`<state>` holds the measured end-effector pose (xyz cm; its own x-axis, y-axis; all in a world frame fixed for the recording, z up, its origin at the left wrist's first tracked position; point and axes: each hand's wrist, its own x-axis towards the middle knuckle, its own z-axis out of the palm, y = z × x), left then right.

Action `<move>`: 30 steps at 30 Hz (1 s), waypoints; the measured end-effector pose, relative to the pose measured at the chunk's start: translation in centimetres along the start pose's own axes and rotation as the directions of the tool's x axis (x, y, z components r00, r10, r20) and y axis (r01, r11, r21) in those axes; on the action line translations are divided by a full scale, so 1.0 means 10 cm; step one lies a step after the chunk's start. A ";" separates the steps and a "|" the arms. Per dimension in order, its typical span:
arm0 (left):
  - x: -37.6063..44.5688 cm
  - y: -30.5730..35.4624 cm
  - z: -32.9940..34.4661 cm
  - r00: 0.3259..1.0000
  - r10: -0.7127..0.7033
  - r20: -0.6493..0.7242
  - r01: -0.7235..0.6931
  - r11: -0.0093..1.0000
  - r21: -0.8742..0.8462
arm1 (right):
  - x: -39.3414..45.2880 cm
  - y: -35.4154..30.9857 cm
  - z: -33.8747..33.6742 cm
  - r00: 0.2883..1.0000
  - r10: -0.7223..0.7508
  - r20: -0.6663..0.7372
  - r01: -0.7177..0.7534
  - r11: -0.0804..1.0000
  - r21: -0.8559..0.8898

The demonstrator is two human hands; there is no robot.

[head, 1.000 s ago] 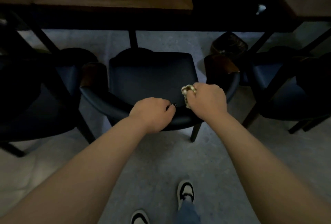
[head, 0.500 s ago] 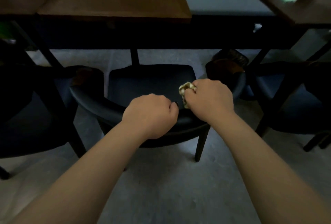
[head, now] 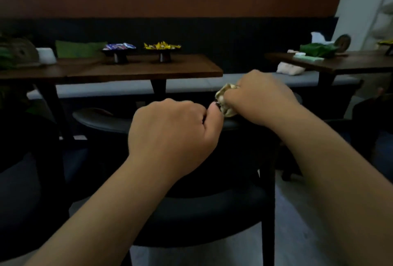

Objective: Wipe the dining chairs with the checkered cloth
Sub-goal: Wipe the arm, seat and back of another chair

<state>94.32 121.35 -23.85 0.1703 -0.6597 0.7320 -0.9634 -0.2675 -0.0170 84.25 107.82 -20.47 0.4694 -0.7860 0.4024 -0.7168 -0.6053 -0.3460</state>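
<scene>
Step, as judged: wiping chair (head: 212,210) backrest, mid-stroke along curved top rail

Cloth (head: 225,100) bunched in right hand (head: 258,99), only small crumpled part showing past knuckles, pressed at far right part of rail

Left hand (head: 170,135) curled over rail just beside right, thumb near cloth; whether it grips rail or only rests, cannot tell

Both forearms reach forward, knuckles up

Next move likely: drag cloth along rail, left hand steadying chair; then seat, dark and mostly hidden

Tabletop (head: 138,67) beyond, untouched
</scene>
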 end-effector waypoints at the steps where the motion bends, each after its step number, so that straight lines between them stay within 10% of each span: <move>1: -0.01 0.00 0.02 0.999 0.007 -0.031 -0.007 1.000 0.015 | 0.00 -0.01 -0.01 1.000 0.010 0.008 -0.010 1.000 0.015; 6: -0.01 -0.17 -0.02 0.988 0.153 0.035 -0.146 0.975 -0.166 | 0.05 -0.04 -0.01 1.000 0.029 0.010 -0.029 1.000 -0.011; 10: 0.07 -0.89 -0.12 0.903 0.168 0.396 0.073 0.848 -0.526 | 0.00 0.01 0.02 0.993 -0.043 -0.113 0.046 0.999 0.022; 14: 0.09 -1.84 0.05 0.848 -0.109 0.519 0.372 0.820 -0.435 | -0.09 0.01 0.06 0.923 -0.206 -0.325 0.252 0.962 0.106; 21: 0.09 -2.12 0.42 0.851 -0.256 0.458 0.431 0.839 -0.332 | -0.34 -0.19 0.02 0.760 -0.439 -0.480 0.557 0.820 0.131; 23: 0.07 -2.14 0.43 0.884 -0.211 0.416 0.361 0.875 -0.323 | -0.46 -0.43 0.09 0.593 -0.624 -0.509 0.712 0.702 -0.032; 25: 0.03 -2.16 0.42 0.923 -0.128 0.364 0.273 0.882 -0.383 | -0.65 -0.68 0.33 0.281 -0.881 -0.381 0.887 0.390 -0.247; 28: 0.03 -2.20 0.44 0.947 -0.067 0.313 0.184 0.915 -0.359 | -0.89 -0.93 0.93 -0.204 -0.958 0.202 0.863 -0.273 -0.425; 30: 0.06 -2.23 0.49 0.947 -0.067 0.313 0.184 0.915 -0.360 | -0.94 -0.96 1.31 -0.258 -0.861 0.438 0.772 -0.456 -0.443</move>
<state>116.95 123.47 -26.34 0.2907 -0.8271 0.4811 -0.9244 -0.1129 0.3643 93.46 119.37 -32.01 0.7218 0.6691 -0.1767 0.4609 -0.2743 0.8440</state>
